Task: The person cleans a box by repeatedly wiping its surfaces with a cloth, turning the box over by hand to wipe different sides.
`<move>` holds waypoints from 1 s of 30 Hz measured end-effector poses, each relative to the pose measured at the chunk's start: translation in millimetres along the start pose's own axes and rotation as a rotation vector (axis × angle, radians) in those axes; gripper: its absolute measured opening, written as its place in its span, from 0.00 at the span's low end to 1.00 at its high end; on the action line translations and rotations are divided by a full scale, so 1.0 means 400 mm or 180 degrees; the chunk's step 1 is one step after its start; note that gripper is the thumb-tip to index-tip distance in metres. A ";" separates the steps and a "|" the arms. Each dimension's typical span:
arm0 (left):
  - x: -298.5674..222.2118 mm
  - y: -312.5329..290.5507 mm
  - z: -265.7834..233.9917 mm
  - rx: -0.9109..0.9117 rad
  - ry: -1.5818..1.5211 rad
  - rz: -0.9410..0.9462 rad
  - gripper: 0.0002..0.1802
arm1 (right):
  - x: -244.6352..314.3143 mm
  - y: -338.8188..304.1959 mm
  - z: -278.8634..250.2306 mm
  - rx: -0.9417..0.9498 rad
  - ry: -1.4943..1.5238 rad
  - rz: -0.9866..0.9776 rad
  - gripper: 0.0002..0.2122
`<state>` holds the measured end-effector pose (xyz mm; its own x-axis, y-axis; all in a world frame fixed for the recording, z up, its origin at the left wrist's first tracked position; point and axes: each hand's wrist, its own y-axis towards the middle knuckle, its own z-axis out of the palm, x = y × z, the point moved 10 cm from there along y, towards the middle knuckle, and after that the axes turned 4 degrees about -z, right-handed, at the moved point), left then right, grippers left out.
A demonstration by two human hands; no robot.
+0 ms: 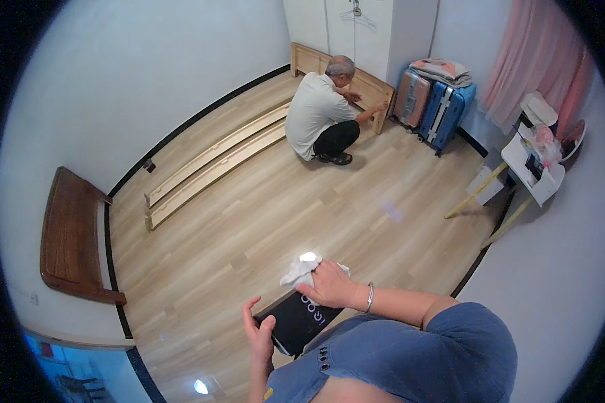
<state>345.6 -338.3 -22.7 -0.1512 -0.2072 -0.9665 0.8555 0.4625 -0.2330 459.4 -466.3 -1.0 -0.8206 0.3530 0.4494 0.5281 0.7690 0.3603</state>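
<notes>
A black box (pixel 290 321) with pale printing is held low in front of my body. My left hand (pixel 260 334) grips its left end, thumb on the top face and fingers along the side. Over the box's far right corner lies my right hand (pixel 329 285), closed on a crumpled white cloth (pixel 294 274) that touches the box. A bracelet circles that wrist. Whether the cloth is fabric or tissue I cannot tell.
Across the room a person (pixel 319 111) crouches, hands at a light wooden bed board (pixel 370 91). Two wooden rails (pixel 215 168) lie on the floor behind. A brown headboard (pixel 74 235) leans left. Suitcases (pixel 444 114) and a cluttered white chair-like stand (pixel 531 161) are at right.
</notes>
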 end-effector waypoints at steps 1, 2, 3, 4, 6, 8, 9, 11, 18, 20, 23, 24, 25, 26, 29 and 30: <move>0.002 0.004 -0.004 0.0012 -0.0005 0.0001 0.29 | 0.013 -0.004 -0.001 -0.0002 -0.0011 0.0007 0.24; 0.000 0.007 -0.003 0.0071 -0.0075 0.0062 0.29 | 0.038 -0.009 0.032 0.0454 0.0129 -0.0123 0.24; -0.005 0.009 0.000 0.0130 -0.0147 0.0123 0.30 | 0.063 -0.021 0.059 0.0911 0.0269 -0.0252 0.24; -0.008 0.009 0.001 0.0146 -0.0156 0.0113 0.30 | 0.099 -0.024 0.037 0.0958 0.0605 -0.0370 0.24; -0.009 0.006 0.031 0.0480 0.0143 -0.0054 0.31 | 0.118 -0.027 0.036 0.1193 0.0913 -0.0333 0.24; -0.020 0.016 0.056 0.0721 0.0206 -0.0133 0.31 | 0.128 -0.033 0.053 0.1367 0.1361 -0.0390 0.25; -0.015 0.018 0.071 0.0937 0.0280 -0.0207 0.31 | 0.124 -0.034 0.052 0.1378 0.1341 -0.0363 0.25; -0.008 0.021 0.087 0.1087 0.0221 -0.0280 0.31 | 0.134 -0.045 0.043 0.1776 0.1962 -0.0228 0.25; -0.001 0.040 0.057 0.0794 -0.0727 -0.0113 0.30 | 0.037 -0.040 -0.001 0.0826 0.2476 0.0476 0.24; -0.026 0.017 0.063 0.0839 -0.1414 -0.0004 0.30 | 0.019 -0.036 -0.018 0.0504 0.2558 0.0491 0.23; -0.038 -0.011 0.102 0.0855 -0.1480 0.0300 0.30 | -0.004 -0.044 -0.025 0.0203 0.2690 0.0571 0.22; -0.046 -0.021 0.117 0.0760 -0.1263 0.0550 0.30 | -0.010 -0.049 -0.017 0.0219 0.2738 0.0669 0.21; -0.001 -0.005 0.090 0.0389 -0.0729 0.0585 0.26 | -0.004 -0.044 -0.019 0.0214 0.2798 0.0621 0.21; -0.006 -0.005 0.084 0.0093 -0.0674 0.0767 0.24 | 0.001 -0.050 -0.005 0.0399 0.2857 0.0790 0.21; -0.030 0.008 0.117 -0.0086 -0.0994 0.0771 0.20 | 0.006 -0.058 -0.009 0.0584 0.2901 0.0837 0.22; -0.034 0.019 0.119 -0.0022 -0.1063 0.0689 0.18 | 0.010 -0.052 -0.013 0.0424 0.2515 0.0509 0.24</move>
<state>377.7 -373.0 -6.4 0.2024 -0.3727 -0.9056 0.8465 0.5316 -0.0296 446.2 -483.7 -2.5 -0.3151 0.0221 0.9488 0.5545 0.8157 0.1652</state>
